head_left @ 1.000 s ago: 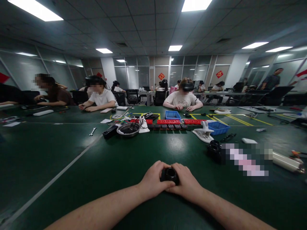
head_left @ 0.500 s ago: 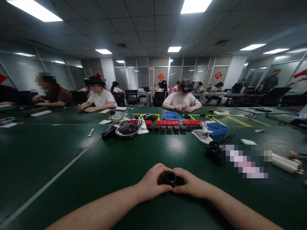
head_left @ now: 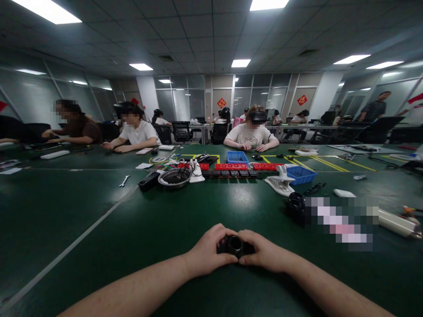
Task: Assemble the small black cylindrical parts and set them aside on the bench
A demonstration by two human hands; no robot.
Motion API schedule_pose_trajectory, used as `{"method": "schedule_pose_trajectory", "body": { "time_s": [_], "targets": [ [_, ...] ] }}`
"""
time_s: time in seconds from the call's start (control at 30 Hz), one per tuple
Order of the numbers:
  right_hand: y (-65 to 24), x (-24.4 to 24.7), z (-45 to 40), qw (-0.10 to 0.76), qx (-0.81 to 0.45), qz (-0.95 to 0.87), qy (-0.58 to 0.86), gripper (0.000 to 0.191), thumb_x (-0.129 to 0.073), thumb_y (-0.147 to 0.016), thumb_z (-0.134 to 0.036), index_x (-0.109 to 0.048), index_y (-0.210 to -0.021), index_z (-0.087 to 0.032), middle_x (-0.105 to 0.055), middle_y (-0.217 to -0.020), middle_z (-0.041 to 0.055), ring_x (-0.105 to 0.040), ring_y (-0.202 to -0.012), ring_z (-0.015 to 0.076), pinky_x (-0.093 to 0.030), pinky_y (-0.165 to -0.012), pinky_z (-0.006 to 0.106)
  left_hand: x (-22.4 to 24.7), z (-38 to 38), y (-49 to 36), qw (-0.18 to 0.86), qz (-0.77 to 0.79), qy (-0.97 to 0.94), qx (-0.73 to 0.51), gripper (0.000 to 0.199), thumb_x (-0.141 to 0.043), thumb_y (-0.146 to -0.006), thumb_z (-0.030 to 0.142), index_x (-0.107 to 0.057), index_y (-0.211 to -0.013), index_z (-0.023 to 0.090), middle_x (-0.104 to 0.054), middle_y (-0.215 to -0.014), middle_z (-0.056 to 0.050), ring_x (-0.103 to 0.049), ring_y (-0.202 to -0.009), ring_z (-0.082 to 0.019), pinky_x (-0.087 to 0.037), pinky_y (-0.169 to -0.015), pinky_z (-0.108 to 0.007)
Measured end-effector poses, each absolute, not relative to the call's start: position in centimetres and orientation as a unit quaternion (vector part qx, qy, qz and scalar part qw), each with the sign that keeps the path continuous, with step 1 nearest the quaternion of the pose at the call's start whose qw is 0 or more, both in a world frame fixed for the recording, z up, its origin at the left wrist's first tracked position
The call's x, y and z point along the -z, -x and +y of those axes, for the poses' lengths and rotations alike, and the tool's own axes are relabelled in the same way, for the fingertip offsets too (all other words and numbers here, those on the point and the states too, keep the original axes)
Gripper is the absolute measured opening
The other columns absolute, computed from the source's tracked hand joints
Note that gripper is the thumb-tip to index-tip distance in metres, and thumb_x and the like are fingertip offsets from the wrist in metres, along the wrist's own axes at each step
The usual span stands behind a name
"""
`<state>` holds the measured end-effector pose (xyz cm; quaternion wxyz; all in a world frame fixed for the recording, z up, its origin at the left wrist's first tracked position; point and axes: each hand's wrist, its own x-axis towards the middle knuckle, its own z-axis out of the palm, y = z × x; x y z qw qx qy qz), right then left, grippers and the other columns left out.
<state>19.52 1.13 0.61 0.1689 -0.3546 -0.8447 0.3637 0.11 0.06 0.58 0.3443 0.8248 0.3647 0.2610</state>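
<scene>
Green surface [head_left: 139, 233] under ceiling lights [head_left: 241, 63]: left hand [head_left: 211, 249] and right hand [head_left: 264, 252] grasp black device [head_left: 235, 245] between them, near side. Farther out: metal bowl [head_left: 175, 186], red strips [head_left: 231, 166], blue bins [head_left: 301, 179]. Beyond: seated co-workers [head_left: 251, 135], glazed partitions [head_left: 181, 103].

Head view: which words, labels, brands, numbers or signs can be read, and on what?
"福", slightly blurred: right-hand red diamond sign.
Middle red diamond sign: gold marks, too small to read.
Headset on the person opposite: too blurred to read.
Held black object: no readable text.
</scene>
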Motion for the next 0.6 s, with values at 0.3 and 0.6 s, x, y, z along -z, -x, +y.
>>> {"method": "schedule_pose_trajectory", "body": {
  "time_s": [0.3, 0.6],
  "targets": [
    [-19.4, -0.5, 1.0, 0.172, -0.381, -0.819, 0.393, 0.031, -0.067, -0.059, -0.021, -0.055, -0.086, -0.014, -0.053, -0.081, -0.0001, -0.048, -0.077, 0.0156, -0.037, -0.066, 0.023, -0.3, 0.2, -0.3, 0.332, 0.377, -0.825, -0.259, 0.039, -0.067, -0.062, 0.029, -0.054, -0.099, 0.022, -0.043, -0.079, 0.001, -0.043, -0.071, -0.013, -0.036, -0.061, -0.021],
    [-17.2, 0.6, 0.0, 0.182, -0.130, -0.806, 0.549, 0.027, -0.065, -0.054, -0.030, -0.044, -0.064, -0.017, -0.049, -0.065, -0.0016, -0.043, -0.058, 0.0121, -0.025, -0.050, 0.021, 0.2, -1.1, -1.5, 0.313, 0.488, -0.747, -0.325, 0.032, -0.066, -0.060, 0.021, -0.053, -0.089, 0.019, -0.046, -0.080, 0.001, -0.043, -0.066, -0.013, -0.035, -0.058, -0.022]
  ]
}}
